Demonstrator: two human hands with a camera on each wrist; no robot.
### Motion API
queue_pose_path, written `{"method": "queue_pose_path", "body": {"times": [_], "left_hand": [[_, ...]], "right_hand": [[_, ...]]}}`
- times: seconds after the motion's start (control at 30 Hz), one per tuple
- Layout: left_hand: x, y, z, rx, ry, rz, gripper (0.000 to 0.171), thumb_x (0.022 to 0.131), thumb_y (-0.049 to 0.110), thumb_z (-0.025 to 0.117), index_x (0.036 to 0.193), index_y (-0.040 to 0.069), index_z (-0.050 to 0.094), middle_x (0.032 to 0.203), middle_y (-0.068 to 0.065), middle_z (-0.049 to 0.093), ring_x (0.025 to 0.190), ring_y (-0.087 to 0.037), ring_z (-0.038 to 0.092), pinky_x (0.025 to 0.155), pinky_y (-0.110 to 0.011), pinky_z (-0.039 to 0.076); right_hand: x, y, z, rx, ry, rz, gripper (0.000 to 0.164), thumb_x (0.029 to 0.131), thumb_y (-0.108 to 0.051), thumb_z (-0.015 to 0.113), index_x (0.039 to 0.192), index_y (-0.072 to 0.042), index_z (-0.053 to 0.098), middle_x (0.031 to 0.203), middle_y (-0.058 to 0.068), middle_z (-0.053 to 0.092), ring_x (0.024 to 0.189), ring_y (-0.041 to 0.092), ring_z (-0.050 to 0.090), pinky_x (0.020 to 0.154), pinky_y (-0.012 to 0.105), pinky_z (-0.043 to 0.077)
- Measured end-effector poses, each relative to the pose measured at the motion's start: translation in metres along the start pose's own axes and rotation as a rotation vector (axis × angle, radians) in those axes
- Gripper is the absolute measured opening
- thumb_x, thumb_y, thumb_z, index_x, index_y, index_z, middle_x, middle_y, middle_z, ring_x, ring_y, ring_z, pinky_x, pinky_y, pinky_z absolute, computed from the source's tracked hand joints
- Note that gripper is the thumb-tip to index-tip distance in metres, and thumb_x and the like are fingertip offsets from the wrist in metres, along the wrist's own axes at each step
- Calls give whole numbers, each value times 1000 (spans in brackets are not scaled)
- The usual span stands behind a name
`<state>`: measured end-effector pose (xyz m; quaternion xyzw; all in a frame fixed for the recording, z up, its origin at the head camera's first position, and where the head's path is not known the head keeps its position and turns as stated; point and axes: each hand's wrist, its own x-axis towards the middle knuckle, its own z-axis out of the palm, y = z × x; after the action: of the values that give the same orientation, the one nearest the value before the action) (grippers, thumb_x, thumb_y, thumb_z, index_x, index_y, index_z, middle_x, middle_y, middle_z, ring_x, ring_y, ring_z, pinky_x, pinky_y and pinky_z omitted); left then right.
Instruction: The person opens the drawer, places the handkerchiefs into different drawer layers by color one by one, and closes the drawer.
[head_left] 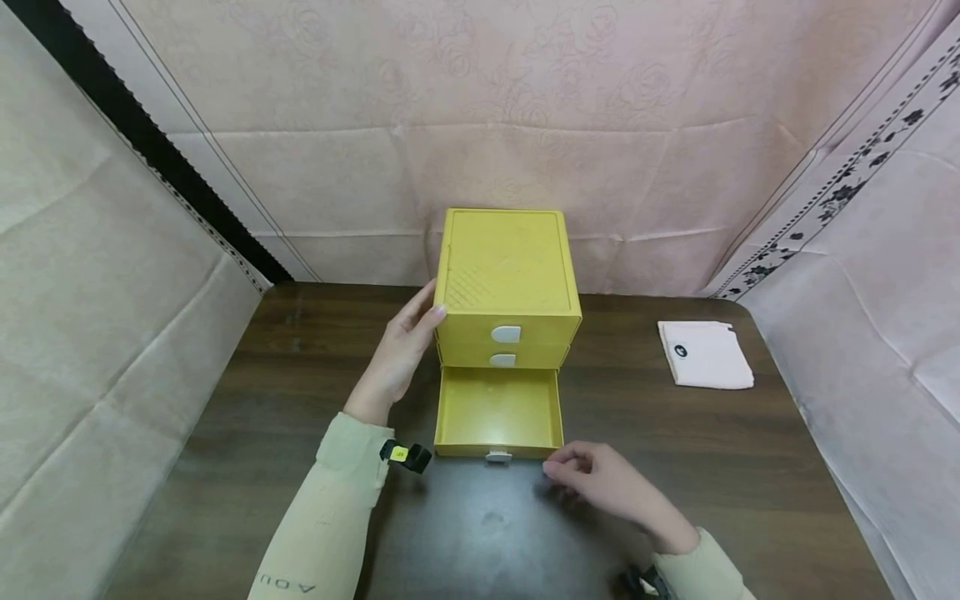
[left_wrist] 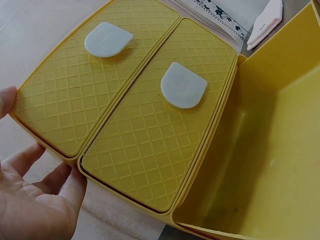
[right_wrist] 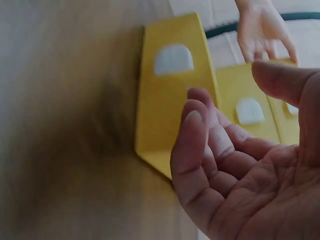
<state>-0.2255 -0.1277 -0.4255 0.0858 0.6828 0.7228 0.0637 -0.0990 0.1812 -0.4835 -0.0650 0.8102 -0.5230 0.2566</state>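
Observation:
A small yellow drawer cabinet (head_left: pixel 510 262) with white tab handles stands on the table, its bottom drawer (head_left: pixel 498 408) pulled out and nothing seen inside. My left hand (head_left: pixel 397 354) rests against the cabinet's left side, thumb by the front top edge. In the left wrist view, the fingers of the left hand (left_wrist: pixel 42 195) touch the side of the cabinet (left_wrist: pixel 145 140), whose two upper drawers are closed. Just off the front right corner of the pulled-out drawer is my right hand (head_left: pixel 600 479). In the right wrist view, the right hand (right_wrist: pixel 240 165) has loosely bent fingers and holds nothing.
A folded white cloth (head_left: pixel 705 357) with a small dark round mark lies on the right of the dark wooden table (head_left: pixel 322 475). Pale patterned fabric (head_left: pixel 510 100) hangs behind the cabinet and at both sides.

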Motion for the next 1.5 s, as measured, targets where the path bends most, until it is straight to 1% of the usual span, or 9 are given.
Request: {"method": "queue_pose_path", "body": {"times": [0.2,0.43,0.57,0.73,0.83,1.07,1.2,1.4,1.5], "left_hand": [[0,-1,0,6,2,-3,60,94,50,57,149,37,34,152,10,33,137,-10,33,114,-39,25],[1,-3,-1,-1,-2,2,60,94,50,57,149,38,34,151,10,34,136,-10,34,114,-39,25],[2,-3,0,14,3,-4,61,93,51,57,148,38,34,151,10,34,136,-10,34,113,-39,26],[2,-3,-1,14,6,-8,61,94,50,57,148,38,34,151,10,34,136,-11,34,113,-40,26],[1,-3,0,10,4,-7,60,94,50,57,148,38,35,151,10,34,136,-11,35,113,-40,26],[1,-3,0,9,0,-6,60,94,50,57,149,38,34,151,10,33,136,-11,34,113,-40,25],[1,-3,0,7,5,-4,60,94,49,57,149,37,34,151,9,34,136,-12,35,113,-40,26],[2,-3,-1,3,7,3,59,94,48,57,148,38,35,151,9,34,136,-11,34,113,-39,25],[2,-3,-1,0,10,0,59,94,48,57,148,38,36,151,10,34,136,-11,34,113,-39,25]], "right_hand": [[-2,3,-32,-67,141,48,40,87,-45,70,105,-10,67,92,11,68,83,29,63,70,37,53],[2,14,-71,-150,339,118,65,83,-63,63,121,-11,59,107,8,66,96,24,61,78,37,51],[5,19,-93,-187,404,153,75,84,-68,59,129,-9,54,115,12,63,106,27,58,83,40,49],[6,27,-115,-158,458,183,85,84,-69,56,139,-6,45,125,19,57,114,34,52,86,46,47],[7,34,-125,-159,517,161,85,85,-66,58,139,-2,44,125,23,57,114,36,53,86,47,47],[11,45,-139,-181,667,130,83,84,-60,64,137,1,47,121,26,60,109,35,56,77,36,47],[13,46,-143,-185,698,141,84,84,-59,66,136,3,47,120,26,61,107,34,58,73,32,47],[14,45,-151,-202,734,162,85,84,-59,65,137,6,45,121,28,57,108,38,57,75,34,47],[15,46,-158,-212,770,159,83,86,-56,65,136,7,45,121,29,57,108,38,57,73,31,47]]}}
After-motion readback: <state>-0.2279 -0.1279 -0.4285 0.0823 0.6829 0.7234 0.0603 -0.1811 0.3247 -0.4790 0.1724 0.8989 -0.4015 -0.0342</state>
